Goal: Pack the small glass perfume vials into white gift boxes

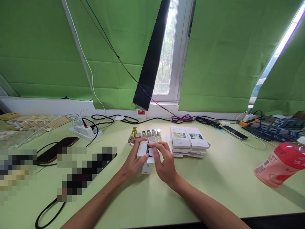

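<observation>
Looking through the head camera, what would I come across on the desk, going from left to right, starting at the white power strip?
White power strip → left hand → open white box → right hand → stacked white boxes → phone → pink bottle.

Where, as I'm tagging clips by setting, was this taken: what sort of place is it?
Probably an indoor workroom, though perhaps a home: a table bears stacked white boxes and a row of small silver-capped bottles, with a power strip on it too.
</observation>
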{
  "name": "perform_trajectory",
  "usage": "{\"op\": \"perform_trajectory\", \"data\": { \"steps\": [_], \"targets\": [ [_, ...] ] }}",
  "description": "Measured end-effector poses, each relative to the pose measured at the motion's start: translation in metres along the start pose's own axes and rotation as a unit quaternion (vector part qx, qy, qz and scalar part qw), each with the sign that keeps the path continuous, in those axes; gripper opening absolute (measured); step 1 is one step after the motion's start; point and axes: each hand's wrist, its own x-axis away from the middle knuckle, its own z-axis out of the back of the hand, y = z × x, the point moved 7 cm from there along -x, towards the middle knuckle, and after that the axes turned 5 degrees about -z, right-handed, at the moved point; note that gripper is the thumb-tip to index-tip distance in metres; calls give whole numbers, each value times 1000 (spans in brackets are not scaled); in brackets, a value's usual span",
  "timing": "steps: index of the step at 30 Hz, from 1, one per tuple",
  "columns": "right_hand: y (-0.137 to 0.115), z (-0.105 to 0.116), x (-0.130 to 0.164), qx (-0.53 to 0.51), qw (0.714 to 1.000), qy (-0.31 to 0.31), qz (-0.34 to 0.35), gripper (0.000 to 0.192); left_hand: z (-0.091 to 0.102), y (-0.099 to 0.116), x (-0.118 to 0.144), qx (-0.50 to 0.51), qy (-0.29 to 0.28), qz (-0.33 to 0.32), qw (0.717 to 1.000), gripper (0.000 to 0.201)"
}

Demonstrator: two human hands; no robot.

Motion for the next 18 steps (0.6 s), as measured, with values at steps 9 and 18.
{"op": "perform_trajectory", "data": {
  "steps": [9, 18],
  "targets": [
    [2, 0, 0, -10, 1000, 4, -10, 26, 0, -2, 0, 17, 3, 22, 1000, 40],
    [5, -1, 0, -11, 1000, -1, -23, 24, -1, -3, 0, 22, 18, 45, 999, 38]
  ]
}}
